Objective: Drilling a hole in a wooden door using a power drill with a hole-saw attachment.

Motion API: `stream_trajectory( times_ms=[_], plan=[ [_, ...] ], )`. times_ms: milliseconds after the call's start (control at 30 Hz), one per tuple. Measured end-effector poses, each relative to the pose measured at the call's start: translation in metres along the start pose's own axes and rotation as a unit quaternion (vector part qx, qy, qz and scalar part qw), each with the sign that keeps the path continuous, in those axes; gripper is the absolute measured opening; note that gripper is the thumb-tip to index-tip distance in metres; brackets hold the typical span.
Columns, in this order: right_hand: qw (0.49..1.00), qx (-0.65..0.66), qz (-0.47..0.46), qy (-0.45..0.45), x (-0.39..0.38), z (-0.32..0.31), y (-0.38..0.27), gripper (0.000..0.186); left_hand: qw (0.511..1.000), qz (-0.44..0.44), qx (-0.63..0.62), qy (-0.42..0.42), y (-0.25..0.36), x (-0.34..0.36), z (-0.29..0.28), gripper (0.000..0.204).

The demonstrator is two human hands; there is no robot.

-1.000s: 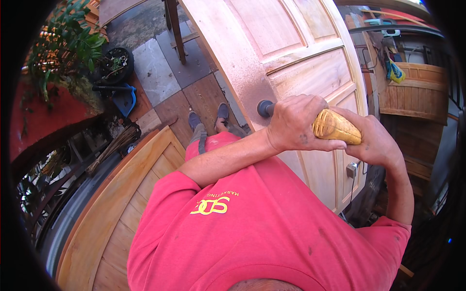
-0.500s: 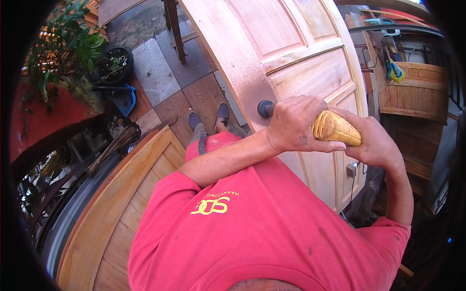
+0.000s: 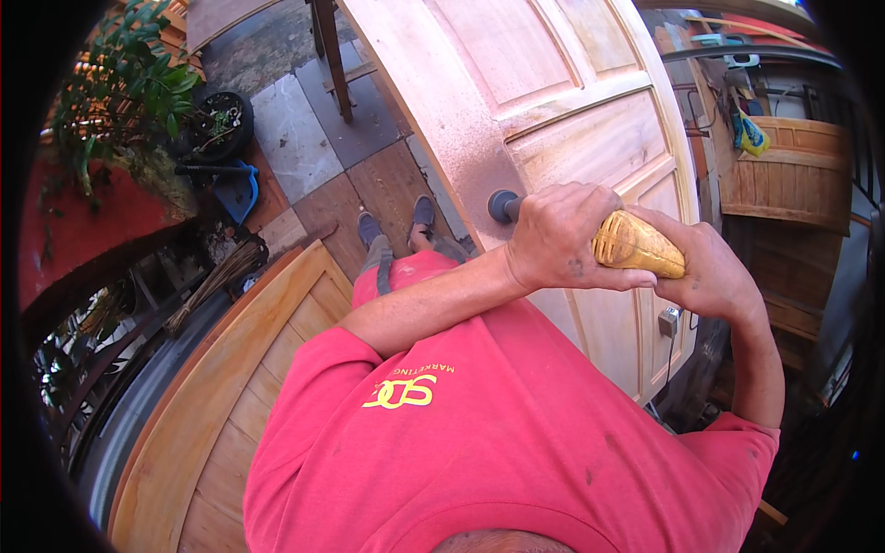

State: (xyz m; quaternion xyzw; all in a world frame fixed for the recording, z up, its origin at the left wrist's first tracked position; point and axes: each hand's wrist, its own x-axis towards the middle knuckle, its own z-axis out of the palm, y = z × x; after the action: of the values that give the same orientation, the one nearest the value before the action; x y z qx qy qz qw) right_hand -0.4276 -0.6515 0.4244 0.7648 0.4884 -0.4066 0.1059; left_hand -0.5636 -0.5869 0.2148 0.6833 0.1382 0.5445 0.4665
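Observation:
Both of my hands are closed round a yellow power tool (image 3: 641, 243) held over a pale wooden panel door (image 3: 590, 120). My left hand (image 3: 564, 232) wraps its front part, with the thumb along the body. Behind it, my right hand (image 3: 714, 267) grips the rear end from the right. A dark round end piece (image 3: 502, 205) sticks out past my left hand and is at the door's long edge board; whether it cuts into the wood cannot be made out. Reddish-brown dust (image 3: 489, 166) lies thick around that end and thins out along the board.
A grey outlet box (image 3: 667, 321) with a cord is by the door's right side. Another wooden door (image 3: 249, 378) leans at my left, beside a stick broom (image 3: 212, 284). Farther off are a blue dustpan (image 3: 237, 192), a potted plant (image 3: 221, 124) and a dark wooden leg (image 3: 332, 60).

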Motion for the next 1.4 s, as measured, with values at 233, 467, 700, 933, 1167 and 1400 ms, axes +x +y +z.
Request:
stream_trajectory(
  times_ms=[233,467,700,933,1167,1400],
  plan=[
    [1.000,0.009,0.000,-0.004,0.000,-0.002,0.001,0.079,1.000,-0.006,-0.010,0.007,0.000,0.001,0.001,0.075],
    [1.000,0.007,0.009,-0.005,0.001,-0.001,0.004,0.078,1.000,-0.011,-0.002,-0.002,0.001,0.001,0.000,0.075],
    [1.000,0.010,0.006,-0.004,-0.002,0.000,0.006,0.078,1.000,-0.004,0.000,-0.008,0.001,0.000,0.002,0.075],
    [1.000,0.019,-0.015,0.002,-0.002,0.002,0.008,0.078,1.000,-0.004,0.001,-0.011,0.000,-0.001,0.003,0.075],
    [1.000,0.013,0.001,-0.002,0.000,0.000,0.010,0.078,1.000,-0.008,0.005,-0.011,0.001,0.003,0.002,0.075],
    [1.000,0.016,-0.009,0.008,0.015,0.018,0.018,0.080,0.998,-0.019,0.016,-0.049,-0.010,-0.006,-0.002,0.072]
  ],
)
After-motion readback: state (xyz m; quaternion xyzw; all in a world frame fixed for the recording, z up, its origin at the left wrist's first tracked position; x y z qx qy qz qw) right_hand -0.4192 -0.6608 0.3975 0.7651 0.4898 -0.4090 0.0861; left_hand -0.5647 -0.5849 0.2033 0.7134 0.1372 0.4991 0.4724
